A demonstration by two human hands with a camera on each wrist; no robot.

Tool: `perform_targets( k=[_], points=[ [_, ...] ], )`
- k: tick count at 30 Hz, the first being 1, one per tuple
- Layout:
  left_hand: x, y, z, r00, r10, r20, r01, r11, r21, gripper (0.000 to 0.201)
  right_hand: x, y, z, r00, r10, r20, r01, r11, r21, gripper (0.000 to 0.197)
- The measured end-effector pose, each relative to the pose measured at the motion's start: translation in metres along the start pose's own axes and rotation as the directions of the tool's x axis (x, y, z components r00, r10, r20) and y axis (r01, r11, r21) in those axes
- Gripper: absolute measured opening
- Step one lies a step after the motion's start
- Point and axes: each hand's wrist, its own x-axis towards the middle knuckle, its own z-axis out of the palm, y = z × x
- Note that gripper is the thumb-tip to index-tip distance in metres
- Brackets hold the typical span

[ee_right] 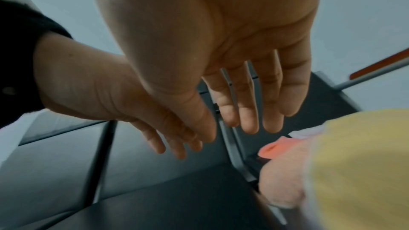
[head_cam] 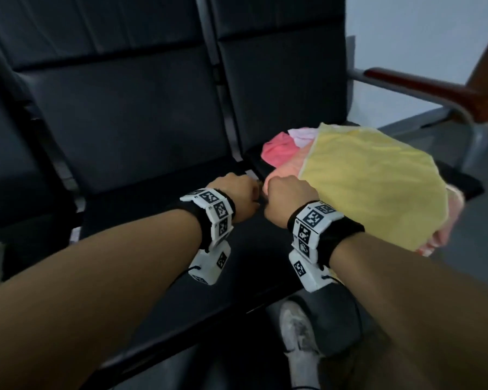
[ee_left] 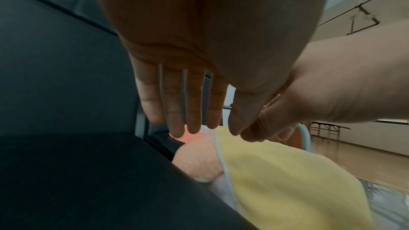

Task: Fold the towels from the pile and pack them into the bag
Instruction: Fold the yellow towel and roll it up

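Note:
A pile of towels lies on the right-hand seat. A yellow towel [head_cam: 372,187] [ee_left: 287,181] [ee_right: 354,163] is spread on top. A peach towel [head_cam: 289,164] [ee_left: 197,162] [ee_right: 283,181] lies under it, with a coral-pink towel [head_cam: 276,149] [ee_right: 270,149] and a pale lilac-white one [head_cam: 304,133] behind. My left hand [head_cam: 237,192] [ee_left: 188,102] and right hand [head_cam: 288,198] [ee_right: 243,102] hover side by side just left of the pile's near corner. Both hands have straight fingers and hold nothing. No bag is in view.
The black padded bench seat [head_cam: 141,130] beneath my hands is bare. A metal frame bar [ee_right: 239,155] divides it from the seat with the pile. A metal armrest with a red-brown wooden top [head_cam: 423,85] stands at the right. My white shoe [head_cam: 299,330] is below the seat's front edge.

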Motion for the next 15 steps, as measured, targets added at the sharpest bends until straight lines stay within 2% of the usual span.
perform_targets(
  k=[6, 13, 15],
  points=[
    [0.046, 0.063, 0.049, 0.995, 0.055, 0.078, -0.052, 0.998, -0.045, 0.028, 0.011, 0.08, 0.027, 0.993, 0.109, 0.035, -0.111, 0.992, 0.053, 0.02],
    [0.065, 0.092, 0.08, 0.952, 0.139, 0.272, -0.15, 0.988, 0.021, 0.061, 0.022, 0.117, 0.056, 0.992, 0.111, 0.066, -0.116, 0.99, 0.075, 0.014],
    [0.068, 0.093, 0.083, 0.942, 0.156, 0.296, -0.176, 0.983, 0.042, 0.046, 0.025, 0.122, 0.059, 0.992, 0.097, 0.075, -0.104, 0.991, 0.087, 0.01]
  ],
)
